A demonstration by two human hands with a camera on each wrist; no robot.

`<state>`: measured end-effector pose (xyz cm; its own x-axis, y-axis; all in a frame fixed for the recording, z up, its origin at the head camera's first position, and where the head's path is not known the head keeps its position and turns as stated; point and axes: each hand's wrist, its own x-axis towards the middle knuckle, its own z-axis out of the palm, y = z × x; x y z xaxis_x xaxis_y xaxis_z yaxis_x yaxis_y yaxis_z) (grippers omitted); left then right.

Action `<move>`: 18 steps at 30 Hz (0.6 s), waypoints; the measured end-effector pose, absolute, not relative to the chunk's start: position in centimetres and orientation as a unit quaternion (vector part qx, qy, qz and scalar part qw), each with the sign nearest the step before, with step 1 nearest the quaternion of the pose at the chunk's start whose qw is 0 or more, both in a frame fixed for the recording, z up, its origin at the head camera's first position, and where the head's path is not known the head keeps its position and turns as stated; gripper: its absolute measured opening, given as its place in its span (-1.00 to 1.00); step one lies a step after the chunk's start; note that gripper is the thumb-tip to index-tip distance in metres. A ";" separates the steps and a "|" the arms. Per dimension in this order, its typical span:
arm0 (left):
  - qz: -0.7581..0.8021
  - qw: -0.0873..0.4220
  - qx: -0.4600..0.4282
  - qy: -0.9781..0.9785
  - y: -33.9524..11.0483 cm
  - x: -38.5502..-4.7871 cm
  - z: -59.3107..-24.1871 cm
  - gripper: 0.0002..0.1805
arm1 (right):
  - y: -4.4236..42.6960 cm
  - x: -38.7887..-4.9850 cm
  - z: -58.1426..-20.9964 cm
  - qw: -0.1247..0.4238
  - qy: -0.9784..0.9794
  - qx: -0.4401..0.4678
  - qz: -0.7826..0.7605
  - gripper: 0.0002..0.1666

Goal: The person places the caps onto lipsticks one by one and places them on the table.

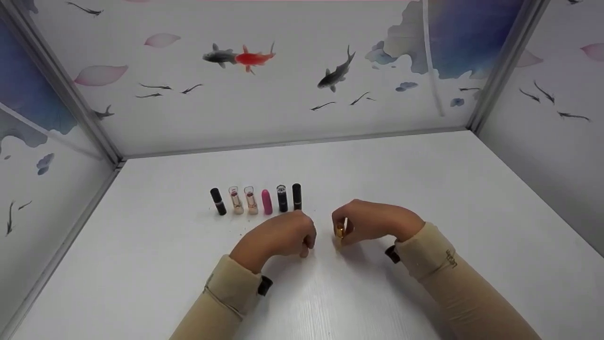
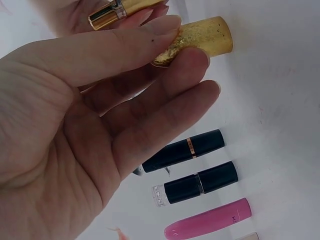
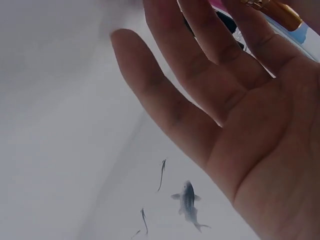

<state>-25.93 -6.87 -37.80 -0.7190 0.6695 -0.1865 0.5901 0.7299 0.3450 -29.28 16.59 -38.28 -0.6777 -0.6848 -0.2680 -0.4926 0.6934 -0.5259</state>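
Observation:
My left hand point(image 1: 285, 233) pinches a textured gold lipstick cap point(image 2: 215, 37) between thumb and forefinger, its far end down by the white table. In the head view that cap is hidden behind the hand. A short way to the right, my right hand point(image 1: 365, 219) holds a gold lipstick point(image 1: 340, 230) in its fingertips, just over the table. The same lipstick shows at the top of the left wrist view, with a shiny gold end and a clear band. In the right wrist view the outer fingers are loosely bent, and the lipstick is partly cut off.
Beyond my left hand stands a row of lipsticks: a black one point(image 1: 218, 201), two with clear caps point(image 1: 236, 202), a pink one point(image 1: 267, 202), and two more black ones point(image 1: 282, 198) at the right end. Printed panels point(image 1: 283, 104) wall the white table point(image 1: 401, 165) at back and sides.

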 end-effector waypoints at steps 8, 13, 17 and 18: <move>0.135 0.136 0.354 0.915 -6.9 -26.0 -38.0 -0.82 | 17.3 -29.1 -37.2 0.196 0.896 -0.339 -0.210 -0.79; 0.141 0.111 0.360 0.916 -7.2 -26.2 -37.8 -0.81 | 17.5 -29.0 -36.9 0.181 0.896 -0.341 -0.221 -0.78; 0.163 0.057 0.351 0.920 -7.8 -26.4 -37.1 -0.86 | 17.5 -29.1 -36.7 0.166 0.894 -0.349 -0.227 -0.79; 0.172 0.041 0.346 0.921 -8.0 -26.4 -36.9 -0.87 | 17.5 -29.1 -36.6 0.162 0.894 -0.350 -0.228 -0.81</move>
<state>-26.43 -8.00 -36.85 -0.7567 0.6523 0.0436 0.6239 0.7006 0.3462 -29.07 17.48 -36.57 -0.7022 -0.6998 -0.1311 -0.5520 0.6514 -0.5206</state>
